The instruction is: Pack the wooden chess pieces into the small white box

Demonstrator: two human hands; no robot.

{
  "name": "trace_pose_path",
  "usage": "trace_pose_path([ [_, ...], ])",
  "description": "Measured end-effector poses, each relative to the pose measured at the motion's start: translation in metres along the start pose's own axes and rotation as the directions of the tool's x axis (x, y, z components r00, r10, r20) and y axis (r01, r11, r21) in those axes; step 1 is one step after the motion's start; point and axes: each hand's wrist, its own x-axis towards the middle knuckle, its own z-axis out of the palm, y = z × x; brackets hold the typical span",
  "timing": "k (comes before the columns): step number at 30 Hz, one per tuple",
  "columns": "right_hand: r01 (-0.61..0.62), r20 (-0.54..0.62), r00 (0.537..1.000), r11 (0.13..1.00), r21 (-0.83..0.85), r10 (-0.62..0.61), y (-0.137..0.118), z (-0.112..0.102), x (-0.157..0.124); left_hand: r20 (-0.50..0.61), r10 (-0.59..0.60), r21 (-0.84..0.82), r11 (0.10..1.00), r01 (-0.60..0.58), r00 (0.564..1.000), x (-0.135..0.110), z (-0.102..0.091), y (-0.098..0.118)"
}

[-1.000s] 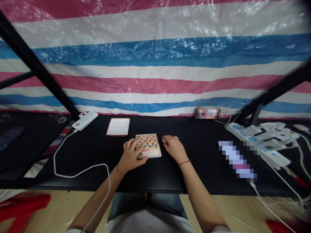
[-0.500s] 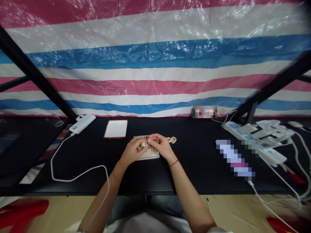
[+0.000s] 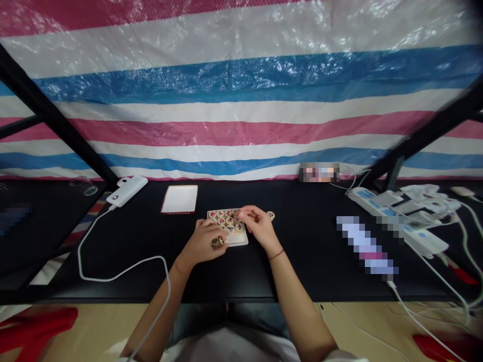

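A shallow white box (image 3: pixel 237 240) lies on the black table, holding rows of round Chinese chess pieces (image 3: pixel 229 220) with red and dark characters. My left hand (image 3: pixel 206 240) is at the box's left side, its fingers curled around a few chess pieces (image 3: pixel 217 242) near the front left corner. At the back right corner, my right hand (image 3: pixel 258 223) has thumb and fingertips pinched together over the pieces; what is between them is hidden. Just beyond that hand lies a loose chess piece (image 3: pixel 270 215), partly covered by it.
A white-lined box lid (image 3: pixel 180 199) lies left of the box. Further left is a white power bank (image 3: pixel 128 191), whose cable (image 3: pixel 124 270) crosses my left forearm. To the right are a blurred-out phone-like device (image 3: pixel 366 246) and a power strip (image 3: pixel 400 221) with plugs and cables.
My hands have drawn apart, uncovering rows of red pieces in the box. The left hand has come slightly nearer with pieces in it. Fewer loose pieces show on the right.
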Motion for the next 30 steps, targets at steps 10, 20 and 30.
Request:
trace_pose_path([
  [10, 0.001, 0.019, 1.0, 1.0, -0.011, -0.001, 0.004, 0.0, -0.007, -0.039, 0.021, 0.05, 0.999, -0.019, 0.999, -0.008, 0.007, -0.001],
  [20, 0.199, 0.137, 0.977, 0.923, -0.331, -0.161, 0.005, 0.009, -0.047, -0.09, 0.008, 0.065, 0.998, -0.002, 0.996, -0.01, 0.011, -0.006],
  [30, 0.381, 0.307, 0.924, 0.625, -0.681, -0.229, -0.003, 0.03, -0.049, -0.067, -0.037, -0.045, 0.998, 0.034, 0.997, -0.011, 0.001, -0.002],
])
